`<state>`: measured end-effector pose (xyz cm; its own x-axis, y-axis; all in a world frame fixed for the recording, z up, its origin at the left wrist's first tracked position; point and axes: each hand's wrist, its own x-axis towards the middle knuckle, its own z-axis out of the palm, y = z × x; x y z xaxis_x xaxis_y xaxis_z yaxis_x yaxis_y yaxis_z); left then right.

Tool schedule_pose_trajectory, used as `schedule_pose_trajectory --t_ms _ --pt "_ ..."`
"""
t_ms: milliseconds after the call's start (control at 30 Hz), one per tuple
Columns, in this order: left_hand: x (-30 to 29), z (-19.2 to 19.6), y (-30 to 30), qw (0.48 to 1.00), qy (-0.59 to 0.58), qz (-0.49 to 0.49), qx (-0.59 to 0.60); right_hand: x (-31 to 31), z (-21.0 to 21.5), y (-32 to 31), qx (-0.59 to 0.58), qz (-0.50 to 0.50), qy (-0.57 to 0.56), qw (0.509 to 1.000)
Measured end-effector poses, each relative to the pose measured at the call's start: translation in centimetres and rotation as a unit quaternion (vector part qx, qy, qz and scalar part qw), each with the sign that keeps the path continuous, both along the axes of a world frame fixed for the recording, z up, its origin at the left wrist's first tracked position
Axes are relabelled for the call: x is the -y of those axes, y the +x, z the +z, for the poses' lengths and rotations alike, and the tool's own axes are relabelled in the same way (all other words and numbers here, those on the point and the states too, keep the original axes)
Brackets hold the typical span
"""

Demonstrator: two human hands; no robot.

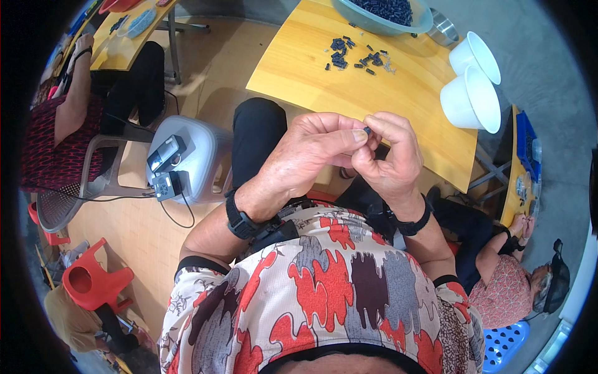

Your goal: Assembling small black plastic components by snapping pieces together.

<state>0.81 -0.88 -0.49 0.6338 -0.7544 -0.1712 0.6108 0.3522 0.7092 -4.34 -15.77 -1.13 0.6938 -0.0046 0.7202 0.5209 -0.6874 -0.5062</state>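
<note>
Both hands meet in front of my chest, just off the near edge of the yellow table (299,68). Thumb and fingers of my left hand (317,146) pinch a small dark part (367,130), mostly covered by the fingertips. From the other side my right hand (391,146) closes on the same part, its index finger and thumb bent around it. Beyond the hands, on the tabletop, lie a loose pile of short black cylindrical pieces (339,60) and some small clear bits (389,65).
A pale basin (423,23) full of black pieces stands at the table's far edge, beside a metal bowl (442,28). Two white tubs (471,100) sit at the right edge. A grey stool (187,134) holding black devices is on my left. Other people sit left and right.
</note>
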Motion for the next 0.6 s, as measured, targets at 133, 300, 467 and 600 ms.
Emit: schedule_pose_trajectory --t_ms 133,300,467,600 --pt "0.5 -0.2 -0.3 1.0 -0.004 0.014 -0.011 0.3 -0.2 0.1 0.006 -0.003 -0.01 1.0" --pt "1.1 -0.6 -0.4 0.999 -0.016 0.036 0.002 0.7 -0.6 0.4 0.012 0.0 -0.01 1.0" --pt "1.9 -1.7 0.1 0.999 0.013 0.053 -0.003 1.2 -2.3 1.3 0.031 -0.011 -0.013 0.999" --pt "2.0 -2.3 0.4 0.999 0.017 0.044 -0.008 1.0 -2.2 0.9 -0.041 -0.002 0.048 0.998"
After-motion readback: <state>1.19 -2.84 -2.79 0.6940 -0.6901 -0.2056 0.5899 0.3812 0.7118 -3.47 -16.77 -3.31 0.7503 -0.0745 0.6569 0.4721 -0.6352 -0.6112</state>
